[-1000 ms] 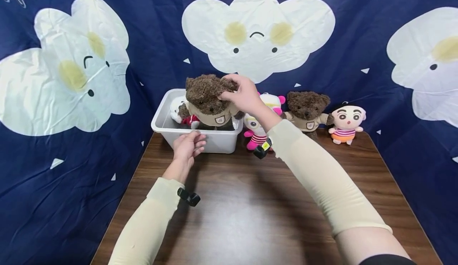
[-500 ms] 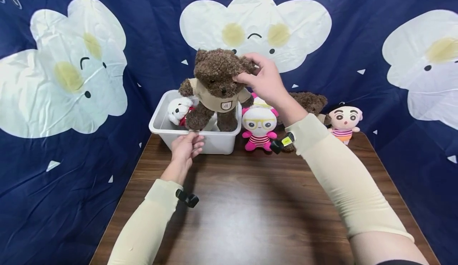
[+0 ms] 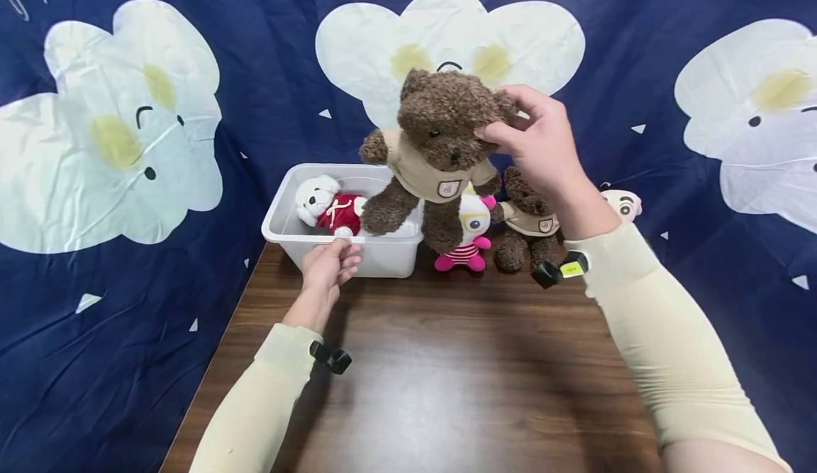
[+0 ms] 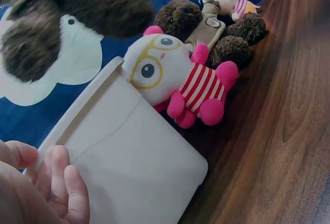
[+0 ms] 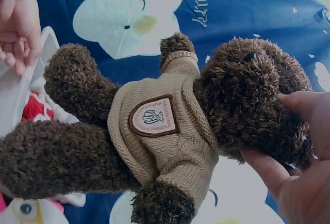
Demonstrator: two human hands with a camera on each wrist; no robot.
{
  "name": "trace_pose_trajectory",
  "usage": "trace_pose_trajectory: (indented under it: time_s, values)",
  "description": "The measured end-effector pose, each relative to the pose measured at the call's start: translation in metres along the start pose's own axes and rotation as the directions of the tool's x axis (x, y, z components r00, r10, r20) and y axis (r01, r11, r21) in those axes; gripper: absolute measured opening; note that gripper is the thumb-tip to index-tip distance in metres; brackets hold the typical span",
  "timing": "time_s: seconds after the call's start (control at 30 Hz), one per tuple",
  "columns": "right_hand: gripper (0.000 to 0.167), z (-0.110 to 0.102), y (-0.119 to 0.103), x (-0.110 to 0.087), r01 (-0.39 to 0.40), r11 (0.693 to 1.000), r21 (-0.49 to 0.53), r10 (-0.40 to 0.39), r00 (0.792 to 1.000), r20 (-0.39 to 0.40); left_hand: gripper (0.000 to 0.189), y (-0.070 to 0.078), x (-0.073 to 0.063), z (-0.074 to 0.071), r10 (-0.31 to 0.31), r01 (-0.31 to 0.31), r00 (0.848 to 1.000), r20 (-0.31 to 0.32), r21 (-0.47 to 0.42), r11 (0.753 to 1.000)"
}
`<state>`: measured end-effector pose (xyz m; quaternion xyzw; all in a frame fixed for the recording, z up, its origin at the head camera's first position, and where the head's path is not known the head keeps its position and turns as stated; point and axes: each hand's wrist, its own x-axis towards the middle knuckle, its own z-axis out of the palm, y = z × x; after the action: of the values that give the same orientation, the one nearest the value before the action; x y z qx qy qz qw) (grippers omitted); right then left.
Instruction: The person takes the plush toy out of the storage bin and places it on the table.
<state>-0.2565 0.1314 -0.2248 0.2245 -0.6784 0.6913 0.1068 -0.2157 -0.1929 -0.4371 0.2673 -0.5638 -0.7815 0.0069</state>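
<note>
A brown teddy bear (image 3: 440,132) in a beige sweater with a chest badge hangs in the air, over the right end of the white plastic bin (image 3: 389,257). My right hand (image 3: 542,143) pinches it by the ear and side of the head, thumb toward its face; the right wrist view shows the thumb and fingers (image 5: 265,170) at the head. My left hand (image 3: 327,267) holds the bin's front rim, thumb on the rim and fingers (image 4: 59,177) against the outer wall. Inside the bin lies a white plush dog (image 3: 332,207) in a red top.
Right of the bin sits a pink-and-white plush with yellow glasses (image 4: 160,69), partly behind the held bear. Beyond it are a second brown bear (image 3: 530,225) and a round-faced doll (image 3: 622,205), half covered by my right arm. A wooden table (image 3: 434,366) bears them; a blue cloud-print curtain (image 3: 268,104) hangs behind.
My right hand has lifted the teddy bear up out of the bin and carried it to the right. The white dog in the bin has come into fuller view. My left hand stays at the rim.
</note>
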Motion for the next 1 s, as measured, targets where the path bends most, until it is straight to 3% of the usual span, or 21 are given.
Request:
trace_pose_trajectory:
  time_s: [0.2,0.5,0.73,0.93,1.0]
  values:
    - [0.035,-0.038,0.009,-0.018,-0.029,0.992,-0.125,0.019,0.996,-0.085,0.017,0.001,0.001,-0.002,-0.003,0.003,1.000,0.005,0.015,1.000]
    - [0.036,-0.093,0.031,-0.047,-0.114,0.967,-0.228,0.068,0.977,-0.200,0.017,-0.001,0.001,0.000,-0.008,0.008,1.000,0.003,0.011,1.000]
    - [0.035,-0.127,0.051,-0.074,-0.185,0.943,-0.277,0.124,0.967,-0.224,0.017,-0.001,0.002,0.000,0.003,-0.003,1.000,0.005,0.024,1.000]
    - [0.037,-0.151,0.073,-0.092,-0.226,0.954,-0.198,0.180,0.958,-0.225,0.018,-0.001,0.002,0.000,0.002,-0.002,1.000,-0.002,0.039,0.999]
    - [0.038,-0.159,0.081,-0.095,-0.228,0.934,-0.274,0.170,0.960,-0.220,0.018,0.000,0.002,0.000,-0.001,0.002,1.000,-0.006,0.042,0.999]
